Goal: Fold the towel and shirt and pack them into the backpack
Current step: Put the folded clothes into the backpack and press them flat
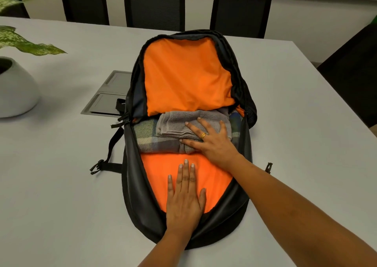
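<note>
A person's right hand (212, 142) is lying flat on a folded grey towel (175, 121), fingers straight and spread apart, inside an open black backpack (134, 185) on a grey table (61, 185). The towel is sitting on a folded plaid shirt (146, 138) midway along the orange-lined compartment. The left hand (184, 203) is resting palm-down on the lining at the near end, fingers straight and close together. A white plant pot (16, 91) is standing at the left.
</note>
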Motion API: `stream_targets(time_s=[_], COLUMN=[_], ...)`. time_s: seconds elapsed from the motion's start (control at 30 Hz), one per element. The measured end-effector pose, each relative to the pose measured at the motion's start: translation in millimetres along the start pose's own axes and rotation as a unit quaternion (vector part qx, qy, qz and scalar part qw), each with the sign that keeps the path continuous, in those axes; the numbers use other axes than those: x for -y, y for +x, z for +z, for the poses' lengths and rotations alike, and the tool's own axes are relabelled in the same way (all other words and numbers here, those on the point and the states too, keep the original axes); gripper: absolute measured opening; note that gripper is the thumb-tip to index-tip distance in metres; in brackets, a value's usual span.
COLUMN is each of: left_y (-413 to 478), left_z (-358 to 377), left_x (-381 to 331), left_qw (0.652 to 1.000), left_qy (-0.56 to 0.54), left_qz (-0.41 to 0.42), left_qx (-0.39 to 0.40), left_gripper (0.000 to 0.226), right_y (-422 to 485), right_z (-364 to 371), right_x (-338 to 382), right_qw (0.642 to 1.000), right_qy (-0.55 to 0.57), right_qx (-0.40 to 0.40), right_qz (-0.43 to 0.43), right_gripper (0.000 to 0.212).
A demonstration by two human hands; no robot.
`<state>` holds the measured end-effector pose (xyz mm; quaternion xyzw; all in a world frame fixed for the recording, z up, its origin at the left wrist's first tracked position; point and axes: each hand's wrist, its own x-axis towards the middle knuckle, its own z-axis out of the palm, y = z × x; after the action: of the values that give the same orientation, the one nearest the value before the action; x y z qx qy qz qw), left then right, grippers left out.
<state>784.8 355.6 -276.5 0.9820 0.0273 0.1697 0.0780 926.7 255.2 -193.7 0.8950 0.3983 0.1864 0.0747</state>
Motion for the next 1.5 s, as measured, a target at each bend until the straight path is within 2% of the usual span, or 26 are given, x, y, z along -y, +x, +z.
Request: stream_targets(time_s=[0.13, 0.3, 0.43, 0.53, 0.63, 1.07, 1.17, 1.3, 1.4, 1.5], left_y=[3.9, 34.5, 47.1, 37.5, 33.3, 29.2, 29.0, 30.3, 39.6, 58.9], left_z=[-10.4, -32.5, -32.0, -21.1, -14.9, -9.7, -8.9, -10.3, -16.2, -27.2], left_x=[-0.7, 29.2, 68.9, 75.8, 74.2, 77.4, 77.8, 78.5, 68.6, 43.2], left_qw=[0.999, 0.985, 0.971, 0.968, 0.966, 0.971, 0.972, 0.977, 0.989, 0.996], left_qy=[-0.017, 0.013, 0.035, 0.026, 0.026, 0.023, 0.024, 0.021, 0.012, -0.009], left_qz=[-0.022, -0.145, -0.229, -0.248, -0.259, -0.238, -0.232, -0.21, -0.137, -0.02], left_qx=[-0.03, -0.096, -0.059, -0.017, -0.005, 0.007, 0.005, -0.022, -0.06, -0.089], left_gripper=[0.065, 0.073, 0.082, 0.086, 0.086, 0.086, 0.085, 0.079, 0.073, 0.073], right_y=[-9.3, 3.0, 35.5, 49.7, 53.3, 78.0, 64.3, 24.4, -11.1, -35.8], right_z=[0.5, -13.0, -19.7, -11.6, -0.7, -4.5, 0.9, 1.6, -1.1, -8.7], right_x=[11.4, 34.6, 51.0, 60.7, 63.7, 62.0, 66.4, 61.5, 53.4, 42.1], right_qw=[1.0, 0.997, 0.995, 0.986, 0.981, 0.974, 0.984, 0.999, 0.997, 0.977], right_qy=[0.002, 0.021, -0.007, -0.045, -0.069, -0.051, -0.062, -0.035, -0.004, 0.018], right_qx=[0.003, -0.06, -0.005, 0.053, 0.069, 0.161, 0.118, -0.001, -0.042, -0.074], right_qz=[-0.003, -0.039, -0.104, -0.151, -0.17, -0.15, -0.118, -0.041, 0.07, 0.198], right_gripper=[0.045, 0.042, 0.052, 0.053, 0.051, 0.056, 0.057, 0.058, 0.067, 0.053])
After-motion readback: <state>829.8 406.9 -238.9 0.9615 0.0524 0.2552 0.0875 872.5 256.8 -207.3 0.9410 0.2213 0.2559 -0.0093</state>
